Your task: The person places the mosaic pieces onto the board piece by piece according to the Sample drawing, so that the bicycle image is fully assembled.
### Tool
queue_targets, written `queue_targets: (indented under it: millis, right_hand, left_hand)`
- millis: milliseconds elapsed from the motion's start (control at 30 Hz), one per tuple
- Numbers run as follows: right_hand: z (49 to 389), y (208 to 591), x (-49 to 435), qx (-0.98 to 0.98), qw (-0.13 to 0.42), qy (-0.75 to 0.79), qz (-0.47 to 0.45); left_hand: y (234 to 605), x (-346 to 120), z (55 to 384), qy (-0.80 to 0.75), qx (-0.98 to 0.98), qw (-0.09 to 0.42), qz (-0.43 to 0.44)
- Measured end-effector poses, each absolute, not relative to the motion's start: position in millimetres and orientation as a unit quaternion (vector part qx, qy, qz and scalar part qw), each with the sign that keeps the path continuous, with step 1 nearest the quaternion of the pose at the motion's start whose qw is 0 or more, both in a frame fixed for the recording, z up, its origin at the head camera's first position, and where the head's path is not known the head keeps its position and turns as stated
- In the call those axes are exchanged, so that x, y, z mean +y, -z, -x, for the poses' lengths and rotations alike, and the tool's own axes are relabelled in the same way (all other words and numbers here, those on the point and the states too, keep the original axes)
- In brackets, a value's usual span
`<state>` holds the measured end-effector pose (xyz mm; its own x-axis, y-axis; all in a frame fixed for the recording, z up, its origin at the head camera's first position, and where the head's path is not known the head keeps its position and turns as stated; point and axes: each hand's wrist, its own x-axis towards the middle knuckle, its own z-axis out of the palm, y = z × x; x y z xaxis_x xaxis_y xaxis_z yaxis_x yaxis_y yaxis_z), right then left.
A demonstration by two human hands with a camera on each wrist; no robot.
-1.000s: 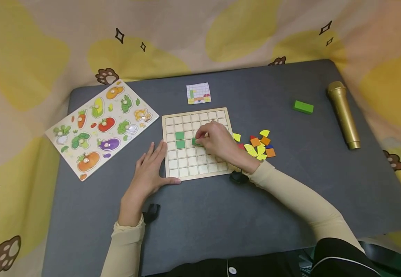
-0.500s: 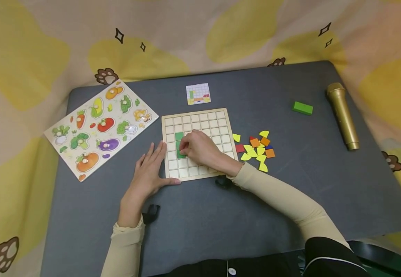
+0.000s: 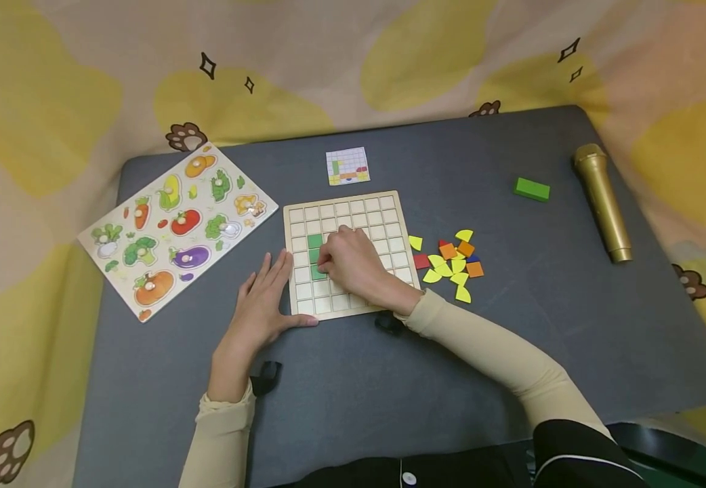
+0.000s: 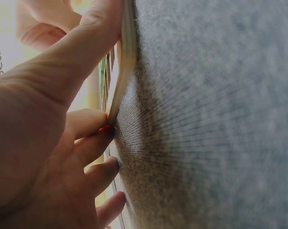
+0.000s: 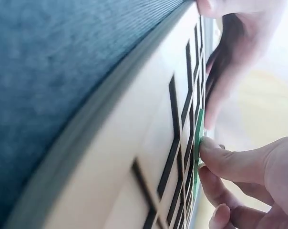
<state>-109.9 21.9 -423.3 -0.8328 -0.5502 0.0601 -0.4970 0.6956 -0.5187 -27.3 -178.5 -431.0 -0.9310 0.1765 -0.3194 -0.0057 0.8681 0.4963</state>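
Observation:
A wooden grid board (image 3: pixel 368 213) lies in the middle of the grey table. Two green tiles (image 3: pixel 314 241) sit one below the other in its second column. My right hand (image 3: pixel 322 264) is curled over the board and pinches a third green tile (image 3: pixel 316 274) in the cell just below them. In the right wrist view a fingertip (image 5: pixel 215 152) touches that tile's edge (image 5: pixel 198 138) on the board (image 5: pixel 149 124). My left hand (image 3: pixel 264 298) rests flat on the table at the board's lower left corner. Its thumb (image 4: pixel 87 43) lies against the board's edge (image 4: pixel 127 57).
Right of the board lies a loose pile of yellow, orange, red and blue pieces (image 3: pixel 450 261). A small pattern card (image 3: pixel 348 166) lies behind the board. A vegetable puzzle (image 3: pixel 176 227) is at the left; a green block (image 3: pixel 532 190) and a gold microphone (image 3: pixel 601 201) at the right.
My right hand carried the green tile left from the board's middle to the cell under the two green tiles. The left hand has stayed put.

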Motion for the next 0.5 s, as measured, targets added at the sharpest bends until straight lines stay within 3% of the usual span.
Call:
queue_targets:
  millis: [500]
  right_hand:
    - [120.8, 420.4, 113.4, 0.936, 0.075, 0.310, 0.149]
  left_hand:
    - [431.7, -180.0, 26.4, -0.256, 0.949, 0.175, -0.047]
